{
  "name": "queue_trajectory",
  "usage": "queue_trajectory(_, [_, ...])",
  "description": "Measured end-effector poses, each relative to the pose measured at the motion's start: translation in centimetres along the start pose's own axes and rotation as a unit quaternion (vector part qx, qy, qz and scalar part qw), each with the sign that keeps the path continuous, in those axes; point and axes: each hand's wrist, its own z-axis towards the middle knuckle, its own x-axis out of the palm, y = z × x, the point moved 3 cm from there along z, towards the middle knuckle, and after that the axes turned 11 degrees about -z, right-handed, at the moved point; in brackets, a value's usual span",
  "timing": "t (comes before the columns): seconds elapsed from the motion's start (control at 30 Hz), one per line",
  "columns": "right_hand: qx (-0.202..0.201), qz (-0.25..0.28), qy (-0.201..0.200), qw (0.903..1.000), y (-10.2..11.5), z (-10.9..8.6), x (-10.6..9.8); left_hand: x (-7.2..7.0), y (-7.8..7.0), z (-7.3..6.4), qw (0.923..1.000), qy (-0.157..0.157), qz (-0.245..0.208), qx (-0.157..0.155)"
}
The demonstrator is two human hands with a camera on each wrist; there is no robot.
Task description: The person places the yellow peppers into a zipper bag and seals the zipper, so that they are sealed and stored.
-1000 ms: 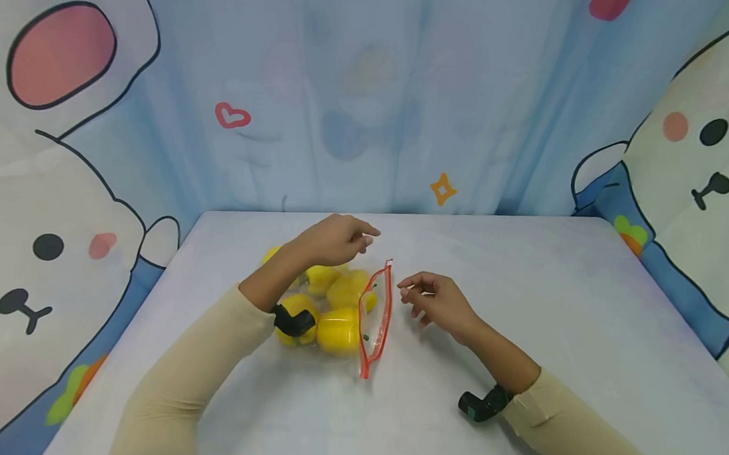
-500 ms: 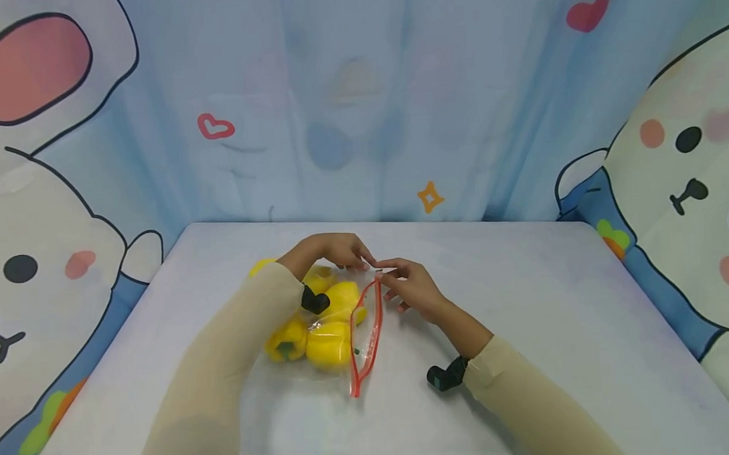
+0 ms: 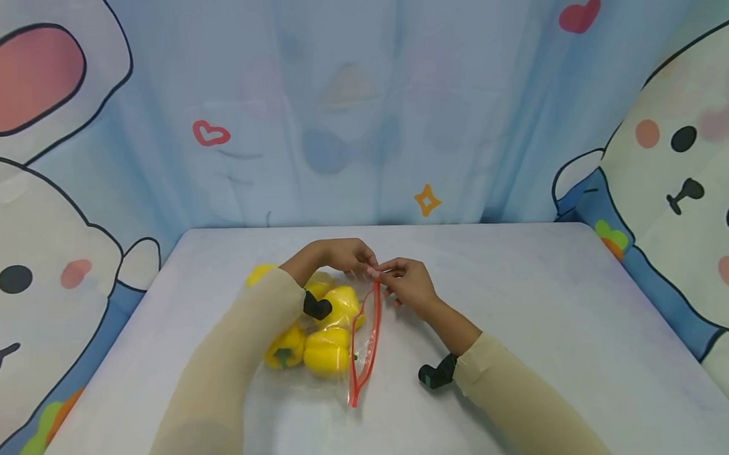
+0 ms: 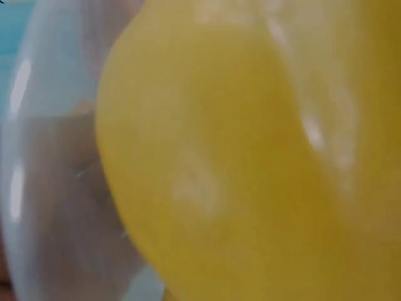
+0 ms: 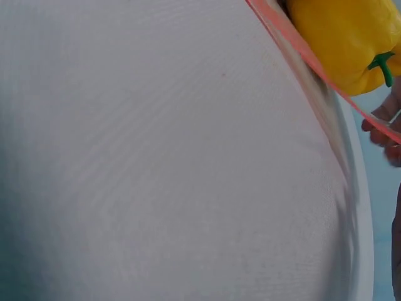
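A clear zip bag (image 3: 376, 321) with a red zip strip lies on the table, its mouth to the right and gaping in the middle. Inside it are several yellow bell peppers (image 3: 328, 352), some with green stems showing. At the far end of the zip, my left hand (image 3: 347, 256) pinches the bag's corner, its forearm reaching over the peppers. Fingertips of my right hand (image 3: 411, 286) pinch the same corner from the right. Close up in the left wrist view, a pepper (image 4: 213, 150) shows through the film. The right wrist view has a pepper (image 5: 351, 44) behind the red strip.
The white table (image 3: 494, 303) extends around the bag, wide on the right. A blue curtain (image 3: 348, 107) with cartoon figures hangs behind it and at both sides. A black wrist camera (image 3: 437, 372) sits at the right cuff.
Both hands have come together at the far corner of the zip bag and taken hold of it. The right hand moved left; the head view shifted slightly.
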Motion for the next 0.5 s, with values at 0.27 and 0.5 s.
queue_trajectory(0.27, [-0.02, 0.021, 0.006, 0.9996, -0.2, -0.07, -0.09, -0.07, -0.25, 0.33, 0.9979, -0.027, -0.012, 0.058])
queue_trajectory(0.5, [-0.034, 0.036, -0.014, 0.9986, -0.25, 0.08, -0.29, -0.22, -0.19, -0.22, 0.9914, -0.038, -0.081, 0.096])
